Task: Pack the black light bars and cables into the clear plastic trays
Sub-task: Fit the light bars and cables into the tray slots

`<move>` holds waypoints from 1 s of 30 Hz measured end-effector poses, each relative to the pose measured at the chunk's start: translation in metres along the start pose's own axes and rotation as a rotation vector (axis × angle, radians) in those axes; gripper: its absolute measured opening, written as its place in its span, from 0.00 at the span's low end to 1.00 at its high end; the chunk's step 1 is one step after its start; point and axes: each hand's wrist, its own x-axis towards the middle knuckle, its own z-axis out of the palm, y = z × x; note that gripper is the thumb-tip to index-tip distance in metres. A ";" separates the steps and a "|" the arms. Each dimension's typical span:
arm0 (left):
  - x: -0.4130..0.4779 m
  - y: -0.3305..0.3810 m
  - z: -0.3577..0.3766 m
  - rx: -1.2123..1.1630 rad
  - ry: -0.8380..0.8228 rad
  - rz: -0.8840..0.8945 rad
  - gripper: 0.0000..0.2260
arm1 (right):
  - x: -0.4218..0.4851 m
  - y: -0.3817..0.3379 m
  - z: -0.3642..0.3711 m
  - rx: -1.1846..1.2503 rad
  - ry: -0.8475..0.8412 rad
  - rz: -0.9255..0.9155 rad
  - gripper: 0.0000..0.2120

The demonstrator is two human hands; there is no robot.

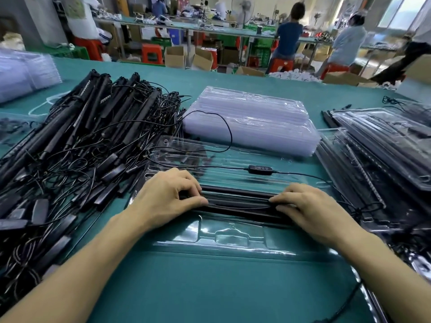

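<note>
**Pressing light bars into the open tray**

Working with both hands on the same spot: my left hand (168, 197) has its fingers curled over the left end of the light bars (235, 202), thumb stretched along them, so it grips them. My right hand (310, 210) lies flatter, fingers nearly straight, with the fingertips and thumb pressing down on the right end. Neither hand holds anything else.

The bars lie side by side in the long grooves of one clear tray (233, 237), open on the green table (210, 287) right in front of me. I can make out at least two bars between my hands; the exact count I cannot tell. One thin cable (224, 122) loops over the far half of the tray, with one inline controller (260, 170) lying on the plastic just beyond my fingers.

To my left sits one big tangled pile (81, 141) of loose bars and cables, too many to count. Behind the open tray stands one stack of empty trays (251, 122), and a second stack (23, 75) sits at the far left edge. On my right lie the packed trays (384, 148), overlapping, several of them.
</note>
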 end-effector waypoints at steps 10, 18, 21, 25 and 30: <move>-0.005 0.006 -0.001 0.203 -0.016 0.018 0.20 | -0.001 -0.001 0.010 -0.006 0.097 0.123 0.10; -0.007 0.008 0.001 0.389 -0.130 0.006 0.22 | -0.010 0.005 -0.003 0.164 0.121 -0.025 0.15; -0.005 0.009 -0.001 0.319 -0.116 0.013 0.20 | -0.010 0.003 -0.001 0.219 0.054 -0.095 0.10; -0.004 0.012 -0.003 0.272 -0.087 0.038 0.18 | -0.011 0.004 0.005 0.268 0.029 -0.142 0.06; -0.004 0.015 -0.004 0.464 -0.075 0.088 0.20 | -0.013 0.005 0.008 0.318 0.055 -0.157 0.09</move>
